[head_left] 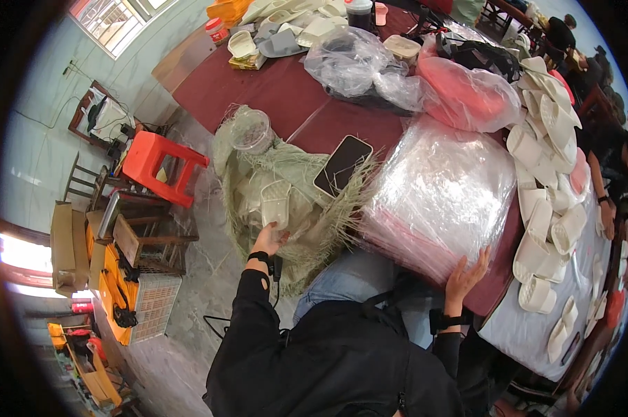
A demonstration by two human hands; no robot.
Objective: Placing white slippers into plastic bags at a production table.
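Note:
My left hand (269, 240) is over an open, frayed green woven sack (300, 267), its fingers closed at the lower end of a pale slipper (275, 201). More pale shapes lie inside the sack, too unclear to name. On the right, my right hand (467, 274) lies with fingers spread against the near right corner of a stack of clear plastic bags (442, 194). A dark-screened phone (342, 165) rests on the sack's far edge, next to the bags. Beyond my left hand, a clear round plastic tub (251, 132) sits on the sack's rim.
Cream slippers (536, 208) are heaped along the right side, where another person's arm (602, 187) shows. Filled plastic bags (467, 90) and more slippers (286, 35) cover the dark red table's (210, 97) far part. A red stool (161, 163) stands left.

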